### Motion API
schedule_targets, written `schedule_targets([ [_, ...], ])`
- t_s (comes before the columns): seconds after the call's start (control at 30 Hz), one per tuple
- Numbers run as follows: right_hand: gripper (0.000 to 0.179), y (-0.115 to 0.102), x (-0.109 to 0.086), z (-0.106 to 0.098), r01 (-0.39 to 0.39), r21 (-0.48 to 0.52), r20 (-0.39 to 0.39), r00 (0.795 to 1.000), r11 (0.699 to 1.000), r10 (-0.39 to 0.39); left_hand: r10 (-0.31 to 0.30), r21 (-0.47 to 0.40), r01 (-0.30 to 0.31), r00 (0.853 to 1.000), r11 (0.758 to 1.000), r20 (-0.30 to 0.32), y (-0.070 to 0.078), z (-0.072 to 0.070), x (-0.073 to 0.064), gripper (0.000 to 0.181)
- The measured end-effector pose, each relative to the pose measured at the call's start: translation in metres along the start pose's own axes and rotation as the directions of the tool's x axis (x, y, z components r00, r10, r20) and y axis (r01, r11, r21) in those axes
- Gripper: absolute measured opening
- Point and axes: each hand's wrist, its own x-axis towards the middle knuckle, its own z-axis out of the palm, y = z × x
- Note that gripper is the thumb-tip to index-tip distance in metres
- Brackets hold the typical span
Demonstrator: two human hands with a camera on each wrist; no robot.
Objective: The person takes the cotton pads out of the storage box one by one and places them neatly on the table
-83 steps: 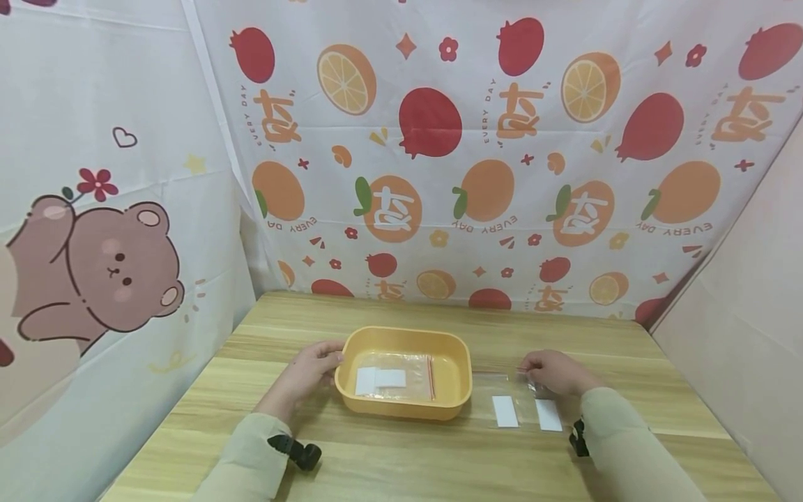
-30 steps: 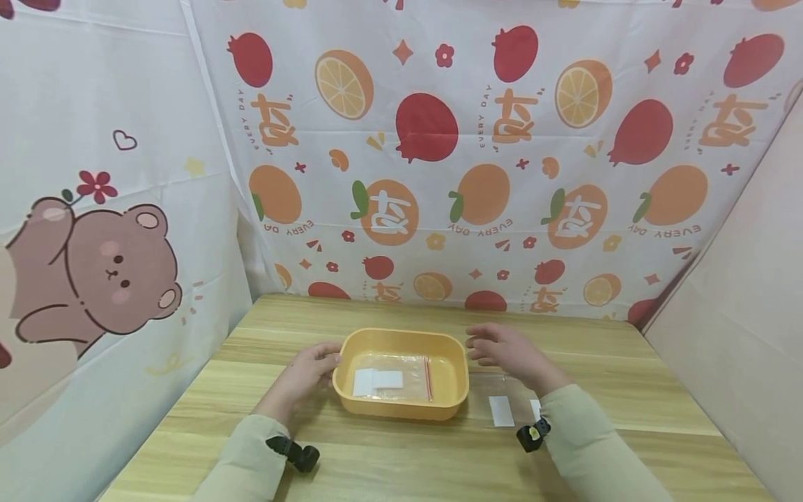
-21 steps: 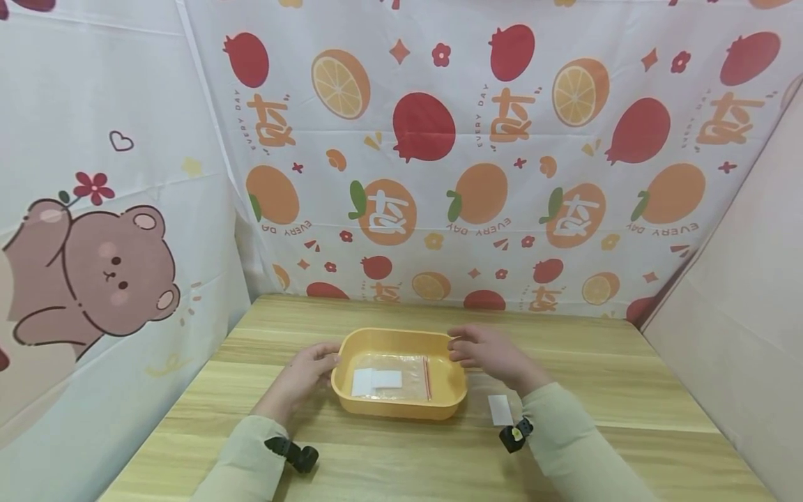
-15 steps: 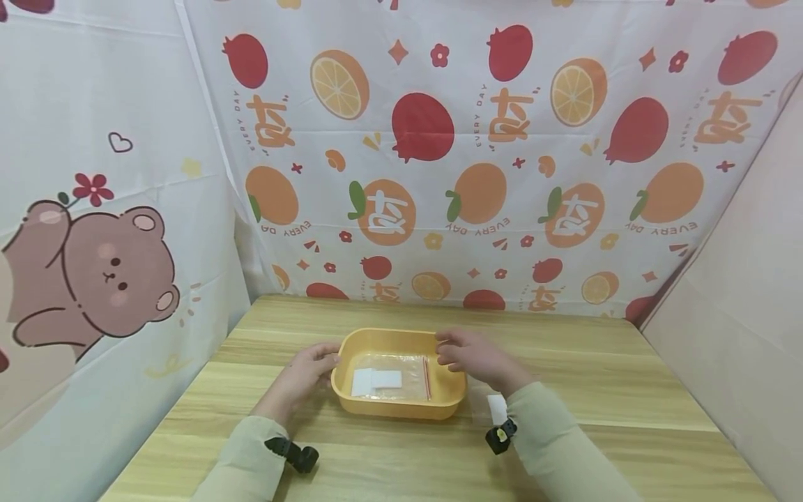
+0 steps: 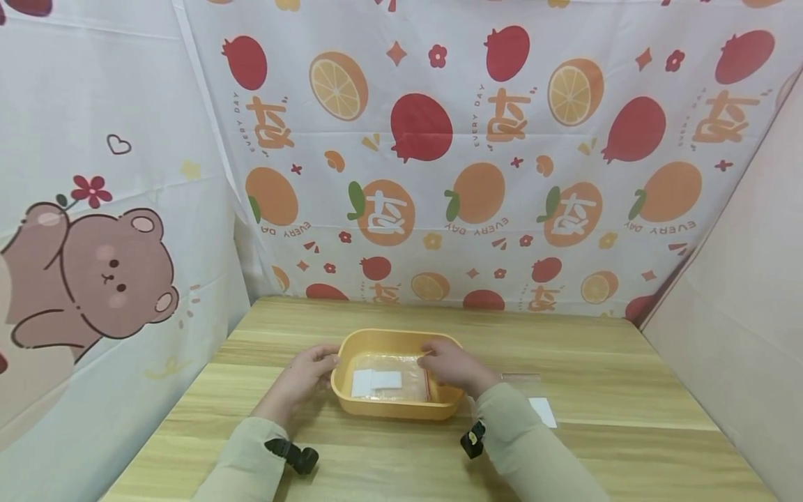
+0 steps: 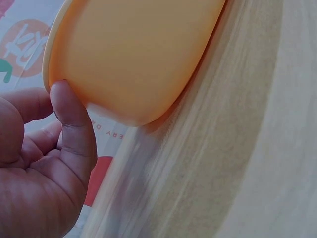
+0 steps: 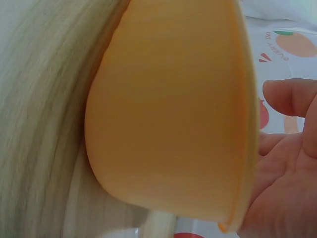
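Observation:
A yellow plastic tub [image 5: 439, 411] sits on the wooden table. Inside it lies a clear zip-lock bag [image 5: 410, 380] with a red seal strip and white rectangles at its left end. At the tub's left end my left hand [image 5: 304, 376] holds the rim, thumb outside the wall in the left wrist view. My right hand [image 5: 454, 366] reaches over the right rim, its fingertips at the bag's seal end and covering part of the strip. In the right wrist view its thumb stands apart from the fingers, and the tub wall hides the fingertips.
Right of the tub, a clear bag [image 5: 523, 378] with a white rectangle [image 5: 543, 412] lies on the table [image 5: 627, 418], partly behind the right sleeve. Fruit-print cloth [image 5: 426, 209] hangs at the back, plain cloth at the right, bear-print cloth [image 5: 119, 272] at the left.
My right hand has left the bags on the table and moved left, over the rim and down into the tub. The left hand has stayed at the tub's left end.

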Motion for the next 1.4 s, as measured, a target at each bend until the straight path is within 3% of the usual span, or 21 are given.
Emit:
schedule_targets([
  [0.47,0.044,-0.004,0.009,0.010,0.003,-0.182,-0.075,0.997,0.983,-0.017,-0.006,-0.029,0.006,1.000,1.000,-0.004,0.000,-0.001,0.002,0.043],
  [0.73,0.041,0.000,0.013,0.016,-0.061,-0.062,-0.127,0.991,0.996,0.053,0.014,-0.038,-0.013,1.000,0.999,0.028,0.000,0.000,0.000,0.043],
  [0.93,0.044,0.005,0.016,0.018,-0.058,0.053,-0.130,0.989,0.997,0.064,0.004,-0.047,-0.003,1.000,0.999,0.022,-0.003,-0.001,0.002,0.042],
  [1.2,0.043,0.002,0.016,0.021,-0.086,0.030,-0.164,0.982,0.996,0.090,-0.003,-0.046,0.004,1.000,0.999,0.009,-0.005,-0.001,0.004,0.039],
  [1.4,0.044,0.001,0.016,0.023,-0.117,0.093,-0.158,0.979,0.989,0.130,-0.003,-0.055,0.003,1.000,0.998,0.015,-0.004,-0.001,0.003,0.039],
])
